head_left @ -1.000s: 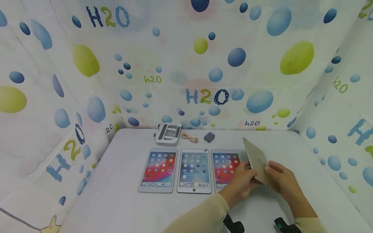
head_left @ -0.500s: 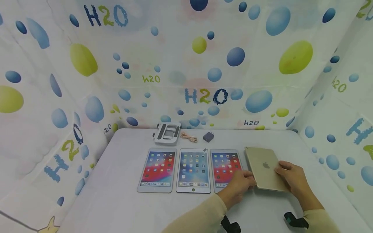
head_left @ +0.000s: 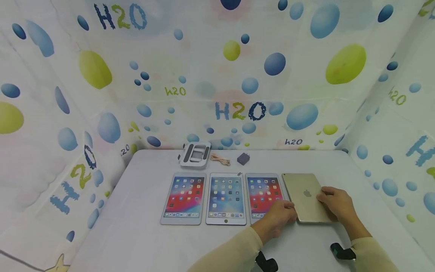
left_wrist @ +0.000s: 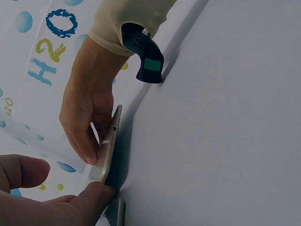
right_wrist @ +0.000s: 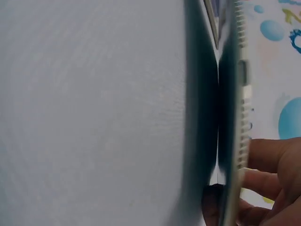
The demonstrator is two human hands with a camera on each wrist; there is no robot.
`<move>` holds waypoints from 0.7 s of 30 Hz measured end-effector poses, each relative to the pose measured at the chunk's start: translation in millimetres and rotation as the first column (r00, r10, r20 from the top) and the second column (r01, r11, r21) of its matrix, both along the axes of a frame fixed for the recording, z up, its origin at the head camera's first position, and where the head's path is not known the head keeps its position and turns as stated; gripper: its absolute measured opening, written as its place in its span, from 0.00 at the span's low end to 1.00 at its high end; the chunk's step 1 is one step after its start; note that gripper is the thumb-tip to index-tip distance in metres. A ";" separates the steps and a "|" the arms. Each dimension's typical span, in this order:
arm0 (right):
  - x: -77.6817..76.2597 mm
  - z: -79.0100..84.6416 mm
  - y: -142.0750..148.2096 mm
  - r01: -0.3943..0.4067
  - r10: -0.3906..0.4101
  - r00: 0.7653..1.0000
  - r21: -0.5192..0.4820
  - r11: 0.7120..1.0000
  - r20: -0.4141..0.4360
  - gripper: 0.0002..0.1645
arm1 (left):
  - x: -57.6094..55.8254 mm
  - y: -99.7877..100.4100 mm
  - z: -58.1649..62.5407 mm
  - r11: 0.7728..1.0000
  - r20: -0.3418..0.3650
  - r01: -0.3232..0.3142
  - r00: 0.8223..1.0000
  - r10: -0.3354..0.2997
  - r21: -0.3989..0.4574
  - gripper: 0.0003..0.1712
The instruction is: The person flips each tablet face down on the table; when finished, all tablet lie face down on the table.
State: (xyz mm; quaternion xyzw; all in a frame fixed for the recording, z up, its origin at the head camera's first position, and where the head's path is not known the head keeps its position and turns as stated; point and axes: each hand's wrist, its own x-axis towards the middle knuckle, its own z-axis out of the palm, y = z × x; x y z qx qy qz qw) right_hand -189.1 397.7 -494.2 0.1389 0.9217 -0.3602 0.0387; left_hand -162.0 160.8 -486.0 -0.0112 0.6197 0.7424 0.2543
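Observation:
A gold tablet with an apple logo lies back side up, close over the tabletop at the right end of a row of tablets. My right hand pinches its right edge; in the right wrist view a fingertip shows beneath the tablet and the other fingers on its back. My left hand is at the lower left corner. The left wrist view has a left fingertip against the edge of the tablet, the other digit apart from it. A dark shadow shows under the tablet in both wrist views.
Three tablets with lit screens lie face up: a left one, a middle one and a right one partly behind my left hand. Behind them are a white-grey folding stand, a coiled cable and a dark charger.
The gold tablet has gone from standing steeply tilted to lying nearly flat, and has shifted slightly left toward the row. My right hand has lowered it; my left hand has stayed at its left edge.

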 end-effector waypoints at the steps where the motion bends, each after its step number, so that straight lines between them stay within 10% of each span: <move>1: -0.5 1.4 -1.2 -0.010 0.010 1.000 0.057 0.998 -0.002 0.36 | 0.5 -0.5 0.5 1.000 0.010 0.004 1.000 -0.004 -0.009 0.21; 10: -1.6 8.9 -8.5 -0.106 0.106 0.994 0.292 0.951 0.018 0.32 | -1.7 -5.1 6.7 0.995 0.082 0.086 0.993 -0.090 0.060 0.26; 21: -1.8 1.5 -0.9 -0.139 0.142 0.990 0.269 0.953 0.007 0.31 | -7.9 -15.9 8.3 0.979 0.085 0.168 0.980 -0.178 0.115 0.30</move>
